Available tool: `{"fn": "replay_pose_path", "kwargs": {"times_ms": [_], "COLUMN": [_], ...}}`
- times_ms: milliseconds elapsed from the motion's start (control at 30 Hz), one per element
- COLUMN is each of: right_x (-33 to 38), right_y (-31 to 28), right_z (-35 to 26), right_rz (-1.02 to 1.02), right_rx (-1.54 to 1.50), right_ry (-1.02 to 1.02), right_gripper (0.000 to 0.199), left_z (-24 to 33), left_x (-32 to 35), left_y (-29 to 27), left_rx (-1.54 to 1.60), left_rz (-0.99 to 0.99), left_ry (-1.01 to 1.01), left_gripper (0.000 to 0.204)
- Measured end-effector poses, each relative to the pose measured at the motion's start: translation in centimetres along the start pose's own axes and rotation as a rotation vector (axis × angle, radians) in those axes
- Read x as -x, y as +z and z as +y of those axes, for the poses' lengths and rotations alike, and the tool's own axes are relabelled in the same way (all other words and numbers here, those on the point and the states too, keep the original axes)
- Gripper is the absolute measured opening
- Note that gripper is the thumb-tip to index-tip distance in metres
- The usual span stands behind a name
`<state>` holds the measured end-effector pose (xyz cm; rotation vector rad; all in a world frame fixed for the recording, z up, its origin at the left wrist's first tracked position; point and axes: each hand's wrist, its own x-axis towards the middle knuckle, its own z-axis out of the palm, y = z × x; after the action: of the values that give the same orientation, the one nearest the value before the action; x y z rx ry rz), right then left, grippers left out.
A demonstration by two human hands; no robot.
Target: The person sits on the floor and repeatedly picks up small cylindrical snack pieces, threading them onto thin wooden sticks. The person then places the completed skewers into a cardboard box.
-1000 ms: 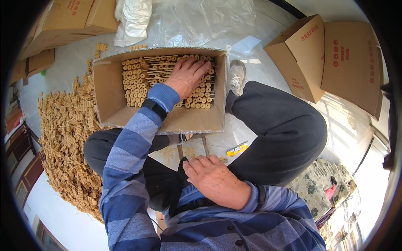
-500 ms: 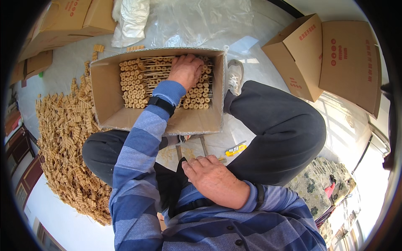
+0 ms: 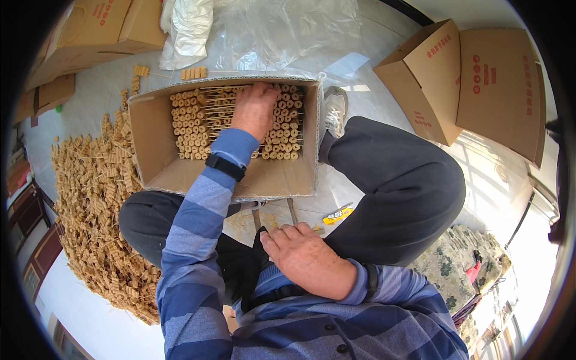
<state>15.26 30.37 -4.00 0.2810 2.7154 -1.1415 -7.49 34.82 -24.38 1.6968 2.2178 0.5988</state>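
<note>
Left hand (image 3: 255, 109) spread flat on skewered beige snacks (image 3: 193, 123) inside open cardboard box (image 3: 273, 179), fingertips hidden; right hand (image 3: 306, 259) loosely open, resting against lap.

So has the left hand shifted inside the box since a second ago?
Yes. The left hand slid toward the box's far wall, across the skewers; fingertips now near that wall. The right hand stayed put.

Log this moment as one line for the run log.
left hand flat on skewer rows in open cardboard box | right hand resting at lap, empty | loose skewer pile on floor, person's left
</note>
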Motion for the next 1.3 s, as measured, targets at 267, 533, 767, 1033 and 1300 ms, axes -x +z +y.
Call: {"fn": "replay_pose_path", "kwargs": {"times_ms": [267,533,767,1033,1300], "right_x": [0.2,0.0,-0.1,0.1,-0.2], "right_y": [0.1,0.4,0.2,-0.1,0.4], "right_z": [-0.2,-0.5,-0.7,-0.8,-1.2], "right_rz": [0.014,-0.009,-0.03,-0.077,-0.019], "right_rx": [0.022,0.036,0.043,0.025,0.054], "right_ry": [-0.017,-0.018,-0.016,-0.011,-0.029], "right_gripper": [0.036,0.036,0.037,0.039,0.038], "left_z": [-4.4,-5.6,-4.3,-5.8,-5.2], "left_x": [0.0,0.0,-0.3,-0.6,-0.6], "left_y": [-1.8,2.0,2.3,-0.3,1.2], "left_rx": [0.209,0.621,0.474,0.652,0.774], "left_rz": [-0.082,-0.26,-0.128,-0.277,-0.359], "left_ry": [-0.261,-0.486,-0.468,-0.717,-0.723], "left_gripper": [0.03,0.036,0.037,0.031,0.031]}}
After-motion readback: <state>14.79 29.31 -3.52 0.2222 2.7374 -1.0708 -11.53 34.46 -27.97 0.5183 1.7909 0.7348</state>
